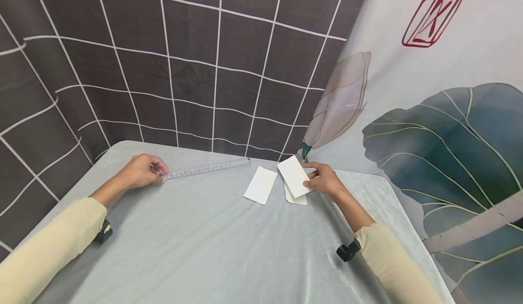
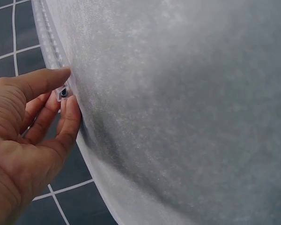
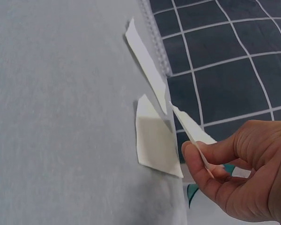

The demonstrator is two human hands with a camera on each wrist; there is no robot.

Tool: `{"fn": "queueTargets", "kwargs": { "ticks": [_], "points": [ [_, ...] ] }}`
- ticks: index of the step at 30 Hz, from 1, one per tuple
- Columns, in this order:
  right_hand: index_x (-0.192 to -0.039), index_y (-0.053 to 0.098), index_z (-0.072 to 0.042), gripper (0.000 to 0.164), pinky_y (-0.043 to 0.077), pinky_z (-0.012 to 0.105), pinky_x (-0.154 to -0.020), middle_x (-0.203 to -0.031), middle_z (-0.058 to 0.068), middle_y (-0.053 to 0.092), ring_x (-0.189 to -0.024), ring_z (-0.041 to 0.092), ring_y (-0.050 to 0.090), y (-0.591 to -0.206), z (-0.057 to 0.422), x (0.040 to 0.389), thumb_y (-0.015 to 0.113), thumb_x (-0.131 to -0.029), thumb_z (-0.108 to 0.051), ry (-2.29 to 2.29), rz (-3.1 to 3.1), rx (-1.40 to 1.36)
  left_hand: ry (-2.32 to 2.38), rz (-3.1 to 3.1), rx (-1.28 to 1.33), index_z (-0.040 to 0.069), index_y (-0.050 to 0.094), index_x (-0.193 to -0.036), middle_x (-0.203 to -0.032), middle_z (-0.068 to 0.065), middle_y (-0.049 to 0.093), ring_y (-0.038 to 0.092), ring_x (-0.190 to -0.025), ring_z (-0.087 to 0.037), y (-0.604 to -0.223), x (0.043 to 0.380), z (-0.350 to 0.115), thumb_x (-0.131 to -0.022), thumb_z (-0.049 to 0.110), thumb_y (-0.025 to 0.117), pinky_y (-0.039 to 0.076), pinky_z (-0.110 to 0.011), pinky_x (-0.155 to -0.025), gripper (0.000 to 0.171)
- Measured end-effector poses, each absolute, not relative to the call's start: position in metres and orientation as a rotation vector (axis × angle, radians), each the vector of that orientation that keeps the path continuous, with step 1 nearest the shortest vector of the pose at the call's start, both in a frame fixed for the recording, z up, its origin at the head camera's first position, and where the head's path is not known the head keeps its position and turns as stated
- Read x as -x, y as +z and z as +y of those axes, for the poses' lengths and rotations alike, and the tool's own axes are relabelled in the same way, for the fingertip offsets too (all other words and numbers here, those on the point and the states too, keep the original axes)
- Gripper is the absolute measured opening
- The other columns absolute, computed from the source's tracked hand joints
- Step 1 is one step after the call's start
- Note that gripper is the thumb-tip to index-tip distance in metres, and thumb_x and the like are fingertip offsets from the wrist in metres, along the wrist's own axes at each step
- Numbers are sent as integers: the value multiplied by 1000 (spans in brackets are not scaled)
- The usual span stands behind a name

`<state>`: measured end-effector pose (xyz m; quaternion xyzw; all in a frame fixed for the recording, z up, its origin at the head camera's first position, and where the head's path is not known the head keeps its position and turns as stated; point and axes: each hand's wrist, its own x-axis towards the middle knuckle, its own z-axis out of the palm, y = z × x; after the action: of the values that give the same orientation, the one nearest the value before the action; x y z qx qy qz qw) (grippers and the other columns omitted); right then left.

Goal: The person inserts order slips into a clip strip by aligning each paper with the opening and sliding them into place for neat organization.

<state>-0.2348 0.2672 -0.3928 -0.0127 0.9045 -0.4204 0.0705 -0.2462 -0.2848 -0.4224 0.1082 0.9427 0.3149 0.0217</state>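
Note:
In the head view my left hand [image 1: 143,171] pinches the near end of a long clear plastic strip [image 1: 208,168] with a row of round shapes along it. The left wrist view shows the thumb above and fingertips below the strip's end [image 2: 49,42]. My right hand [image 1: 324,179] holds a white paper card [image 1: 293,176] by its edge between thumb and fingers, tilted above the table. Beneath it lies a second white card [image 1: 296,200], partly covered in the head view. To its left, a third white card [image 1: 260,185] lies on the cloth, slightly curled.
A pale grey cloth covers the table [image 1: 212,240]. Behind its back edge hangs a dark curtain [image 1: 192,86] with white grid lines. At the right is a white drape [image 1: 392,67] printed with large leaves.

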Motion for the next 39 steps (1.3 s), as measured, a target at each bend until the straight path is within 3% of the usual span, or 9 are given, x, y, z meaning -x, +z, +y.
{"fn": "queueTargets", "kwargs": {
  "ticks": [7,20,29,39],
  "points": [
    [-154,62,6,64,57,24,-67,-102,15,67,-79,15,62,-397,258,238,78,-92,8,-1274,2708,56,988,2922,-317,-1,83,-102,-98,-14,83,73,-90,-17,-424,246,-286,-76,2,93,56,-34,-83,28],
    [-152,63,9,62,69,34,-74,-100,13,63,-80,16,63,-404,243,246,77,-91,10,-1306,2687,102,1025,2904,-280,-3,82,-103,-102,-17,83,72,-88,-14,-426,246,-286,-77,0,93,56,-26,-77,28],
    [-150,64,9,61,66,27,-72,-98,11,65,-80,14,63,-409,236,250,80,-92,8,-1340,2646,92,1030,2904,-286,-4,82,-103,-102,-18,83,73,-89,-15,-424,245,-284,-77,-1,93,56,-27,-78,28],
    [-150,65,7,57,67,28,-76,-99,9,66,-80,12,66,-412,223,253,80,-95,6,-1326,2621,48,1044,2896,-285,-4,83,-104,-102,-17,84,71,-88,-12,-424,244,-284,-78,0,93,54,-22,-75,29]
  ]
}}
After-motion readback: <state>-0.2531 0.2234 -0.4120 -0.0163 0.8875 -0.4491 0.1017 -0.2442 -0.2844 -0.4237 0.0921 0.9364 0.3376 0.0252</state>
